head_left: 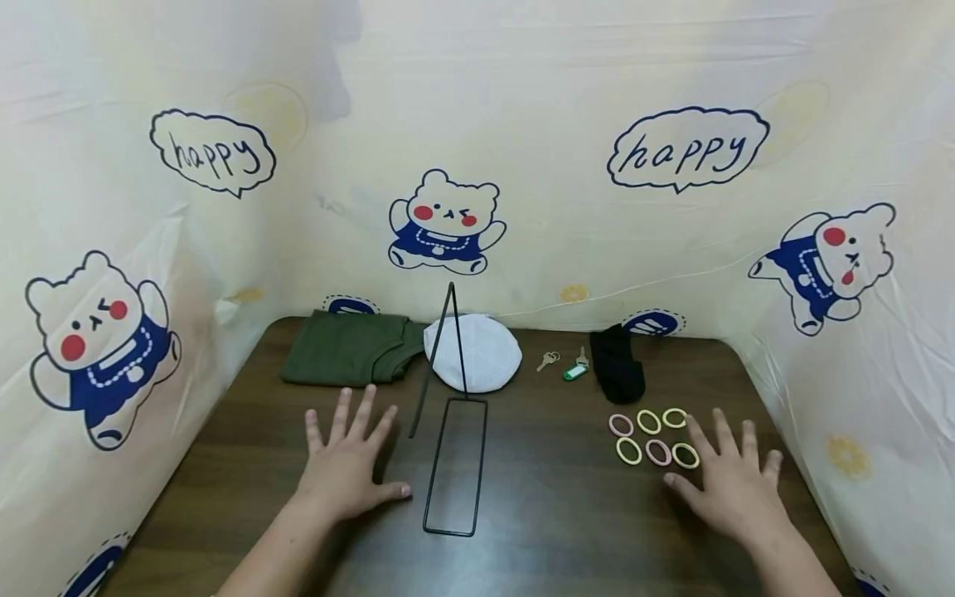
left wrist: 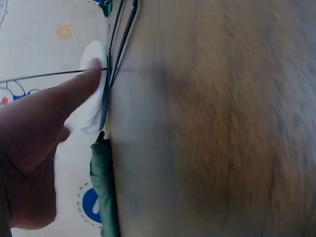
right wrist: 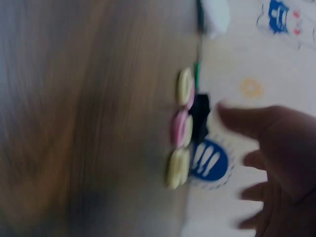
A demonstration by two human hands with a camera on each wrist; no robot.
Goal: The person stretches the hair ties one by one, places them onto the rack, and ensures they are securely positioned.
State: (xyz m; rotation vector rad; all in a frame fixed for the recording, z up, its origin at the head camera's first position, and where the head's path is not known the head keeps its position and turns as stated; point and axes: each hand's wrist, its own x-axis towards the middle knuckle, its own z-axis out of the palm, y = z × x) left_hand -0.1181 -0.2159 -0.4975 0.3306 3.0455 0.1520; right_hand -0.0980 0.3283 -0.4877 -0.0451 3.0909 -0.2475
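My left hand hovers over the left half of the brown table with its fingers spread. It holds nothing. Nearest to it is a black wire stand, with a rectangular base and an upright bent rod. At the right, my right hand is likewise spread and bare, close beside several small rings in two rows, some yellow and some pink. Both wrist views are blurred. In the left one, the thumb overlaps the stand's rod from that angle; I cannot tell of any contact.
Along the table's back edge lie a folded dark green cloth, a white rounded cap-like thing, a key, another key with a green tag and a black sock-like cloth. Printed sheeting surrounds the table.
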